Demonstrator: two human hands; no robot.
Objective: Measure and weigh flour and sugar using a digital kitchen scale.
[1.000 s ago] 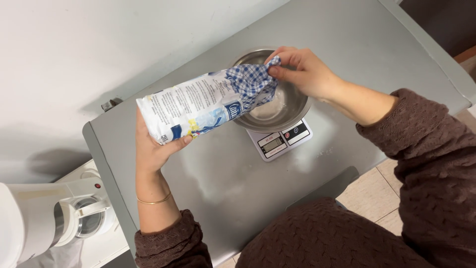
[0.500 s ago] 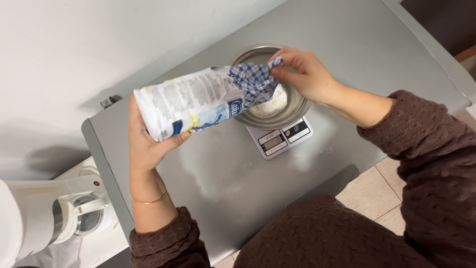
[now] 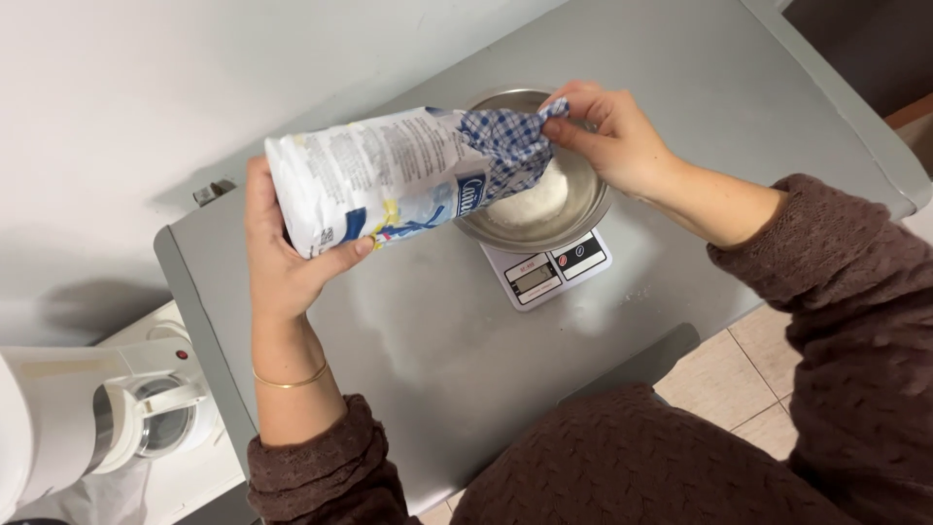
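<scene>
My left hand (image 3: 284,261) grips the bottom end of a white and blue paper bag (image 3: 389,175), which is tipped on its side. The bag's checkered mouth hangs over a metal bowl (image 3: 573,209). My right hand (image 3: 612,136) pinches the folded top of the bag above the bowl. A heap of white powder (image 3: 535,199) lies in the bowl. The bowl stands on a small white kitchen scale (image 3: 549,270) with a dark display.
Everything sits on a grey metal table (image 3: 437,360) set against a white wall. A white stand mixer (image 3: 107,418) stands to the left, below the table's left edge. Tiled floor (image 3: 739,379) shows at the right, beside my brown sweater.
My left hand has raised the bag's bottom end, tilting it more steeply toward the bowl. More white powder lies in the bowl than one second ago.
</scene>
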